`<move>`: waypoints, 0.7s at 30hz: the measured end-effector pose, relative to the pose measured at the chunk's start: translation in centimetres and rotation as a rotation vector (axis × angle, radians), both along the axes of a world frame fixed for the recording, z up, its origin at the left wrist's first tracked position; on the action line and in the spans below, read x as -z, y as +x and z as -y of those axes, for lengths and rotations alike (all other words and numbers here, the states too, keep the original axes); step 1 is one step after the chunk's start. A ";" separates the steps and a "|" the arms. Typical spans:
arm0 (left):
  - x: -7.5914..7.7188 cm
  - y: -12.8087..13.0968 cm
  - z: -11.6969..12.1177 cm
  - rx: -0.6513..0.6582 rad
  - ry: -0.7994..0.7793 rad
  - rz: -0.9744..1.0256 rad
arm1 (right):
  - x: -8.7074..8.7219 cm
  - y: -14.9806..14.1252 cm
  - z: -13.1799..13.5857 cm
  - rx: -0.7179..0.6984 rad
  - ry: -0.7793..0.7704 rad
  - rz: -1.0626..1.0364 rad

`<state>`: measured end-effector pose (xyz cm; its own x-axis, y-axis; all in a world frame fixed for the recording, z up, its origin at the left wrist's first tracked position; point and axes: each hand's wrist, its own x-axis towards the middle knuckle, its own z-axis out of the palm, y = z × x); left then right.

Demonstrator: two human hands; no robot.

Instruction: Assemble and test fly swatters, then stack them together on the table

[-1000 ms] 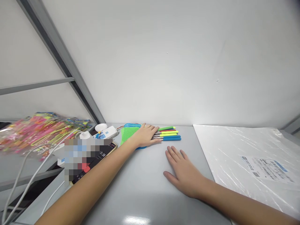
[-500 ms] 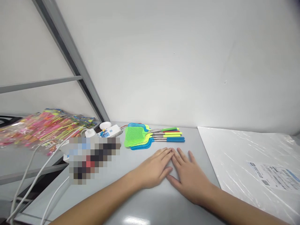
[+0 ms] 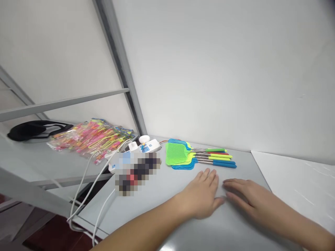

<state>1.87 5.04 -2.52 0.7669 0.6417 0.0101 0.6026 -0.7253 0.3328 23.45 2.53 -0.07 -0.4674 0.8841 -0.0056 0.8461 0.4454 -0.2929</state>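
My left hand [image 3: 202, 195] lies palm down on the grey tabletop [image 3: 154, 205], its fingers stretched out and holding nothing. To its right, my right hand [image 3: 248, 197] is tilted on its edge with fingers extended, slightly blurred, also without anything in it. A small gap separates the two hands. Just beyond them is a pile of fly swatters [image 3: 180, 154] with green, yellow and blue mesh heads to the left. Their metal shafts and coloured handles [image 3: 224, 163] point right; one red handle is partly covered.
A pixelated dark object [image 3: 137, 174] lies left of the swatters, by a white power strip [image 3: 150, 146] with cables. Colourful plastic-wrapped packs [image 3: 96, 137] and a black item [image 3: 34, 129] occupy the left shelf. A white wrapped sheet [image 3: 295, 177] covers the right side.
The view has swung left, so everything appears farther right. My hands, whose fingertips were touching, have come apart; the right hand has rolled from flat onto its edge.
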 end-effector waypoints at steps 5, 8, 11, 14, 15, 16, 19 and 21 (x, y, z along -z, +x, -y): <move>-0.4 0.1 0.3 0.003 0.058 -0.003 | -2.4 -2.2 -5.0 -0.051 0.149 0.138; -0.3 0.1 0.4 0.003 0.142 -0.027 | -2.2 -4.5 -9.2 -0.067 0.377 0.214; -0.3 -0.1 0.4 0.019 0.232 -0.040 | -1.3 -6.1 -12.2 -0.108 0.431 0.212; -0.2 -0.2 0.3 0.070 0.328 -0.029 | -0.4 -6.9 -13.6 -0.157 0.472 0.195; -0.2 -0.2 0.2 0.092 0.354 -0.020 | -0.1 -7.0 -13.8 -0.166 0.488 0.190; -0.2 -0.1 0.1 0.114 0.380 -0.002 | 0.2 -7.0 -13.9 -0.173 0.507 0.183; -0.8 0.1 -0.1 0.163 0.455 0.084 | 0.6 -6.6 -14.3 -0.191 0.564 0.160; -1.5 0.1 -0.4 0.193 0.528 0.155 | 0.2 -6.1 -14.0 -0.197 0.591 0.144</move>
<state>1.94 5.41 -1.05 0.8336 0.3674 0.4123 0.4157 -0.9090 -0.0304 17.38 16.55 -0.28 -0.6526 0.6545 0.3818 0.7441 0.6486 0.1600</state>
